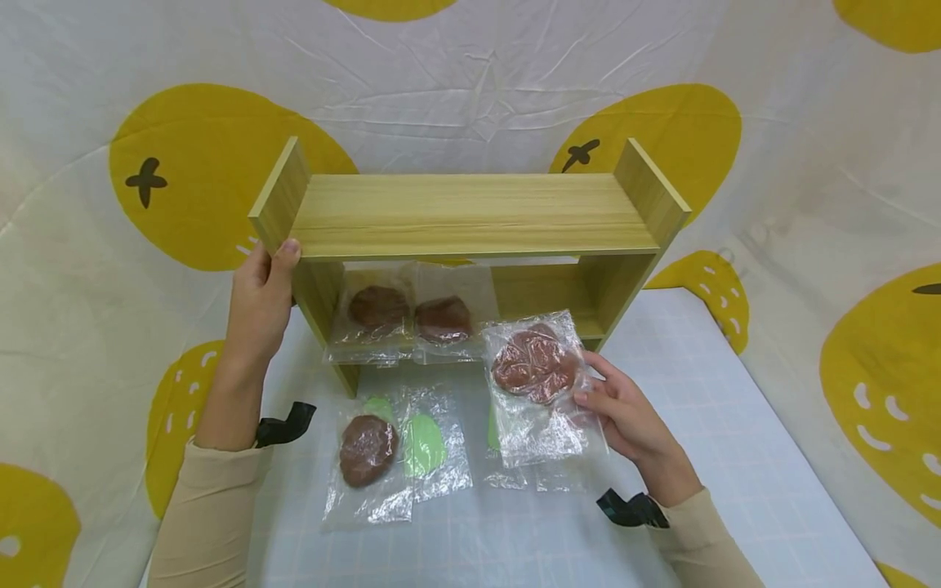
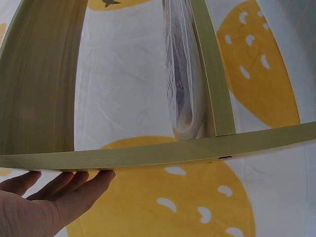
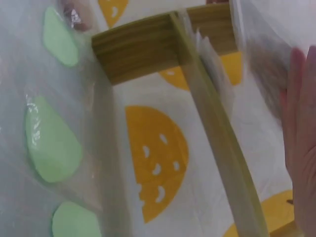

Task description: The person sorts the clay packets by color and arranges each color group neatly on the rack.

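A small wooden shelf (image 1: 470, 214) stands on the table. My left hand (image 1: 263, 298) holds its left side panel, the thumb over the front edge; in the left wrist view the fingers (image 2: 81, 192) lie along the panel's outer face. At the shelf's right front, my right hand (image 1: 625, 412) pinches the edge of a clear plastic bag (image 1: 535, 388) with a reddish-brown lobed piece inside. That bag hangs tilted before the lower opening. Two more bags with brown pieces, one at left (image 1: 376, 310) and one beside it (image 1: 444, 320), sit on the lower board.
On the table in front lie a bag with a brown oval piece (image 1: 367, 453) and a bag with a light green piece (image 1: 425, 445). Other green pieces (image 3: 52, 143) show in the right wrist view. A patterned cloth (image 1: 470, 90) hangs behind the shelf.
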`<state>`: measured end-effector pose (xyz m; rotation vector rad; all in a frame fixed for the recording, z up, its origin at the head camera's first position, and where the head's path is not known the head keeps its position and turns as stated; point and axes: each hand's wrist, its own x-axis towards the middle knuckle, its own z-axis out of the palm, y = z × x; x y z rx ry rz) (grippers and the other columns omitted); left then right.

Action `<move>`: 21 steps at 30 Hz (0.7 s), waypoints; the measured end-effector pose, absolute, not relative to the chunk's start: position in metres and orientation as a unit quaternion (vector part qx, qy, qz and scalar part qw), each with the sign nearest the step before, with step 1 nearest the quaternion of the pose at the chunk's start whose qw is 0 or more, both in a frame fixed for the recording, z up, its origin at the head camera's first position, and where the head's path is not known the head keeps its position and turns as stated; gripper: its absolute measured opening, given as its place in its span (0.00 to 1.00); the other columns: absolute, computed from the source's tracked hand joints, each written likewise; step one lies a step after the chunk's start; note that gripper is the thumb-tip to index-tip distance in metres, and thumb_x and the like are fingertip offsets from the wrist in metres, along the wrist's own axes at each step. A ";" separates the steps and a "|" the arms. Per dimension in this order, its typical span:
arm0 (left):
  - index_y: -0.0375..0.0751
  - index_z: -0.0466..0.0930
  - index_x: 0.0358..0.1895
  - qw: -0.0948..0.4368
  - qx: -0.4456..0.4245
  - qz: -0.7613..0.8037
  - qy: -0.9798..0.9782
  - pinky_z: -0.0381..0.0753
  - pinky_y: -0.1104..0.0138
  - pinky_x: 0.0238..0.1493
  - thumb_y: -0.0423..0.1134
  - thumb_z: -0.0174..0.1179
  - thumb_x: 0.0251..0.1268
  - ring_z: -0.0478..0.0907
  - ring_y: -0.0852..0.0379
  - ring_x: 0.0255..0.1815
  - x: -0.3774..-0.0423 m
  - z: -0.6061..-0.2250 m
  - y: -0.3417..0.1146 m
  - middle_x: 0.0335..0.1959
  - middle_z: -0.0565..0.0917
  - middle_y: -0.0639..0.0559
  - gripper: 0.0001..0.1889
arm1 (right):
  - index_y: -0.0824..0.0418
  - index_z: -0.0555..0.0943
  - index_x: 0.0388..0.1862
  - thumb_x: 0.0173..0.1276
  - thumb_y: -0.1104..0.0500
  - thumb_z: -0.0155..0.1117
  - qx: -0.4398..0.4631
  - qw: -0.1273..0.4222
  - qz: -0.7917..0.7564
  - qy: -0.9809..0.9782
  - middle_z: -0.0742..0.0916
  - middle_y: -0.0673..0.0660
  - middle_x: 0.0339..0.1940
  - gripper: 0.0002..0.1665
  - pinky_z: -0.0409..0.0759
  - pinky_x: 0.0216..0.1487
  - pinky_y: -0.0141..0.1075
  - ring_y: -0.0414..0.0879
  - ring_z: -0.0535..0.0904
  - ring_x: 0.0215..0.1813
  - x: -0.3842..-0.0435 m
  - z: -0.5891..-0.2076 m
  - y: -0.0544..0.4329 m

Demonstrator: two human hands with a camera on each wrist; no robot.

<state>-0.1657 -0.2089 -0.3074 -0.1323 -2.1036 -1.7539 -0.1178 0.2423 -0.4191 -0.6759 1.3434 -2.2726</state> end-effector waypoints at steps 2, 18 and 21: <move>0.48 0.74 0.67 0.199 -0.049 -0.630 -0.749 0.80 0.70 0.41 0.51 0.54 0.76 0.77 0.44 0.47 -0.166 -0.308 -0.209 0.51 0.78 0.41 0.22 | 0.64 0.58 0.75 0.74 0.80 0.41 -0.217 0.198 -0.822 0.488 0.79 0.65 0.62 0.33 0.79 0.52 0.47 0.55 0.81 0.58 -0.121 -0.418 0.237; 0.49 0.74 0.68 0.201 -0.050 -0.628 -0.750 0.80 0.70 0.41 0.51 0.54 0.76 0.76 0.43 0.48 -0.167 -0.309 -0.210 0.53 0.77 0.44 0.22 | 0.73 0.55 0.76 0.75 0.76 0.47 -0.082 0.185 -0.856 0.475 0.79 0.63 0.63 0.32 0.76 0.58 0.45 0.54 0.79 0.61 -0.144 -0.420 0.208; 0.48 0.74 0.67 0.201 -0.049 -0.628 -0.750 0.80 0.70 0.40 0.50 0.54 0.76 0.77 0.44 0.47 -0.166 -0.309 -0.210 0.52 0.78 0.42 0.22 | 0.76 0.54 0.76 0.76 0.74 0.50 -0.061 0.184 -0.853 0.484 0.79 0.62 0.63 0.33 0.76 0.58 0.43 0.52 0.80 0.60 -0.144 -0.420 0.204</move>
